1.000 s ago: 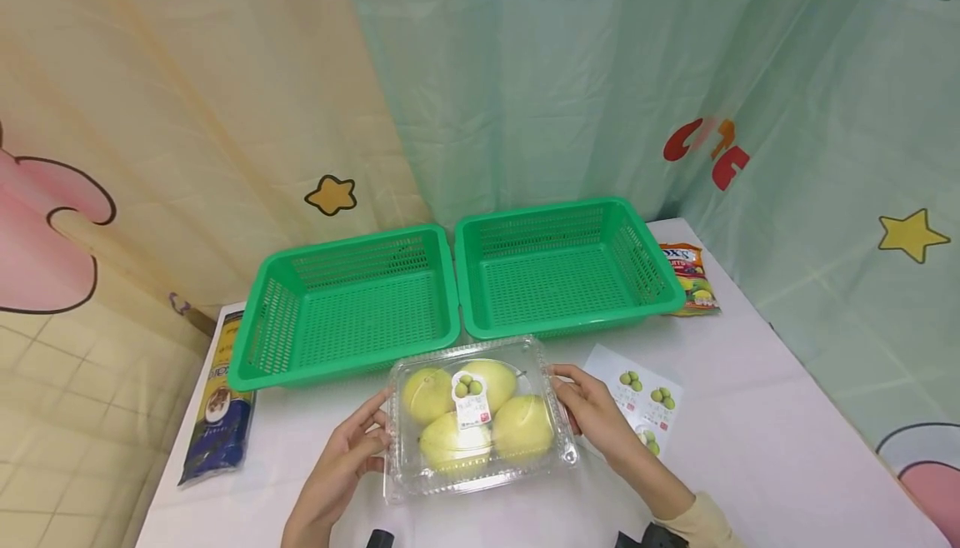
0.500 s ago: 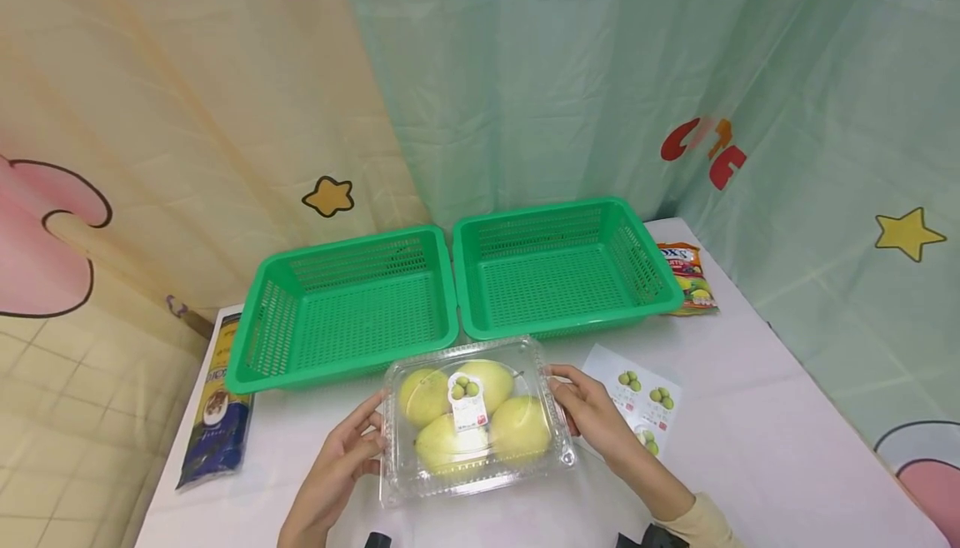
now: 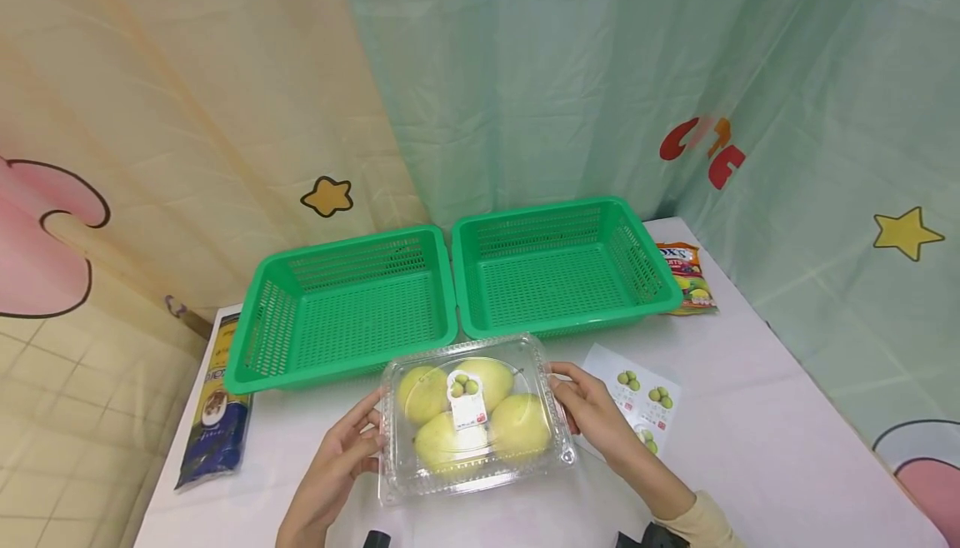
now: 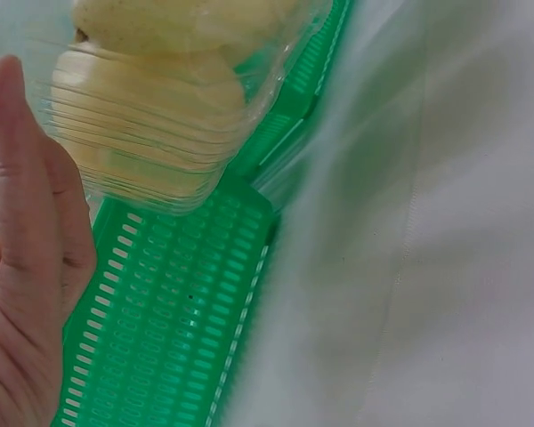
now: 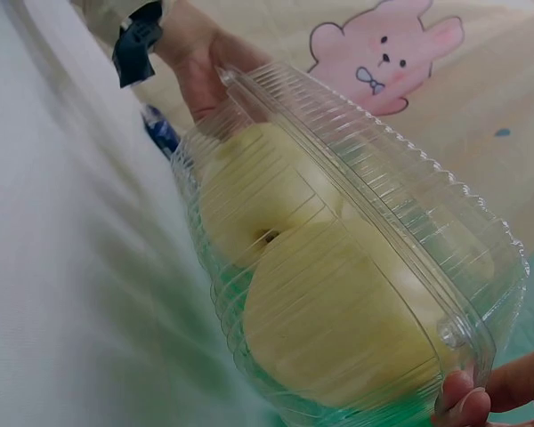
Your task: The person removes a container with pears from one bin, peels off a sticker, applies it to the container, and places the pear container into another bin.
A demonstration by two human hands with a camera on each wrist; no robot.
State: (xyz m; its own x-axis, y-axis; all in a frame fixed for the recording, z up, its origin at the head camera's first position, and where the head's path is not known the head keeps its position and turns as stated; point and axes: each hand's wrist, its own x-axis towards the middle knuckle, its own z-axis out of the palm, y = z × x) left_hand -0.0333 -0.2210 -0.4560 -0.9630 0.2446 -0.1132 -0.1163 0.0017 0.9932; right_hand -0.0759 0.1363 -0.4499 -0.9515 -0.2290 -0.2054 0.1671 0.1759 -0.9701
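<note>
A clear plastic clamshell box (image 3: 487,481) holding several pale yellow pears (image 3: 519,427) is in front of me in the head view, its lid closed. A white pear sticker (image 3: 470,413) lies across the middle of the lid. My left hand (image 3: 341,452) grips the box's left side, and my right hand (image 3: 596,411) grips its right side near the upper corner. Through the right wrist view the box (image 5: 338,267) shows tilted above the tabletop, with my right thumb and finger (image 5: 463,400) pinching its rim. Some left fingertips are hidden by the box.
Two green baskets (image 3: 360,377) (image 3: 570,319) stand side by side behind the box. A sticker sheet (image 3: 667,377) lies right of it, partly under my right hand. A blue-and-yellow packet (image 3: 217,423) lies far left; a colourful candy bag (image 3: 693,281) sits by the right basket. Curtains border the table.
</note>
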